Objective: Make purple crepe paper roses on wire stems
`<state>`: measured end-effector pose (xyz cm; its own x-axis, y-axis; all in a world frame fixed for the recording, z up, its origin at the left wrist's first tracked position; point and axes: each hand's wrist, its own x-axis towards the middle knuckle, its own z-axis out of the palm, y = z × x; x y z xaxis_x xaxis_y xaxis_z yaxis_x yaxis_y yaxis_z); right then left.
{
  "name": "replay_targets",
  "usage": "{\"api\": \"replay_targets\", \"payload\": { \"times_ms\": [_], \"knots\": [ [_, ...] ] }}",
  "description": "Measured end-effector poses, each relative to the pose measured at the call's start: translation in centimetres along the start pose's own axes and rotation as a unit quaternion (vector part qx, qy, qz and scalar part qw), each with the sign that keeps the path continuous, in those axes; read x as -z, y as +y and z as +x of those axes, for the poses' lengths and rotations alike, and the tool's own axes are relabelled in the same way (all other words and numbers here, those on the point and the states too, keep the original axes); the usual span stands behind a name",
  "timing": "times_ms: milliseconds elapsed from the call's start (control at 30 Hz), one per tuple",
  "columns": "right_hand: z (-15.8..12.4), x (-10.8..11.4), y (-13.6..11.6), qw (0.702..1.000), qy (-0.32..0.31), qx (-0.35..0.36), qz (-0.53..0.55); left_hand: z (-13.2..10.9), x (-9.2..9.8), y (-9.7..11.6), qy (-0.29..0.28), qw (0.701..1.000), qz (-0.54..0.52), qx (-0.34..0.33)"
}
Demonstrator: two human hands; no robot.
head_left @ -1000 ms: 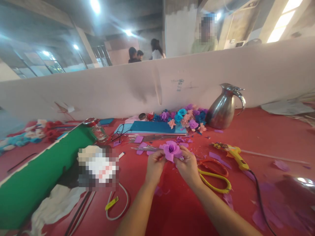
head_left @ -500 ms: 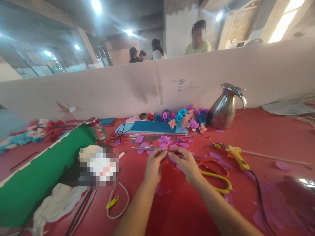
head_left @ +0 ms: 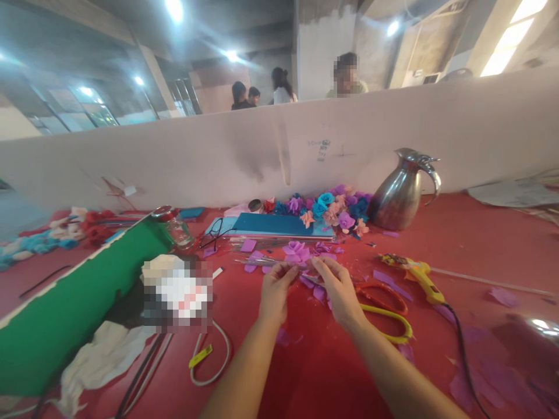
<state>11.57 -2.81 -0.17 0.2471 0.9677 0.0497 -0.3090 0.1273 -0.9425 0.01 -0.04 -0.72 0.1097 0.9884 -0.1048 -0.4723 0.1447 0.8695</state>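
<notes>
1. Head view: a person's two bare hands meet over a red counter (head_left: 314, 366) strewn with craft scraps.
2. The left hand (head_left: 274, 294) and the right hand (head_left: 341, 291) face each other with their fingertips almost touching.
3. The fingers of both hands are closed in a pinch on a thin piece (head_left: 304, 273) stretched between them. It is too small to tell whether it is paper or wire.
4. A finished purple flower (head_left: 297, 251) lies on the counter just beyond the fingertips, apart from both hands.
5. Purple offcuts (head_left: 318, 293) lie under and around the hands.
6. Scissors (head_left: 386, 311) with yellow and orange handles lie just beside the right hand, and a yellow glue gun (head_left: 417, 272) lies farther right.
7. Behind them are a pile of paper flowers (head_left: 332, 209), a blue sheet (head_left: 279, 224) and a metal jug (head_left: 399, 192), all against a white partition (head_left: 196, 163). A green roll (head_left: 74, 297) lies on the left.
8. Judgement: this looks like fine shaping of one small part, held just above the counter.
9. Further handling calls for a light, steady pinch, since the piece looks flimsy.
</notes>
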Motion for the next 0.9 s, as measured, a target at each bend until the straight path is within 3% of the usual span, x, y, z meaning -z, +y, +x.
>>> {"api": "replay_targets", "payload": {
  "times_ms": [200,400,533,767,900],
  "knots": [
    [0.1,-0.2,-0.6,0.998,0.019,-0.046,0.046,-0.2,0.0,-0.3,-0.037,0.996,0.071,-0.043],
    [0.3,-0.3,0.2,0.998,0.026,-0.037,0.033,-0.2,-0.3,-0.3,-0.064,0.996,-0.054,0.027],
    [0.3,-0.5,0.9,0.999,0.029,-0.013,0.015,0.0,-0.2,-0.1,-0.042,0.992,-0.103,0.063],
    [0.0,-0.6,0.7,0.997,0.043,-0.031,0.048,0.2,0.2,0.2,-0.032,0.986,-0.145,0.080],
    [0.4,0.3,-0.3,0.996,0.086,-0.012,0.023,0.1,0.0,0.4,-0.031,0.986,-0.141,0.080]
  ]
}}
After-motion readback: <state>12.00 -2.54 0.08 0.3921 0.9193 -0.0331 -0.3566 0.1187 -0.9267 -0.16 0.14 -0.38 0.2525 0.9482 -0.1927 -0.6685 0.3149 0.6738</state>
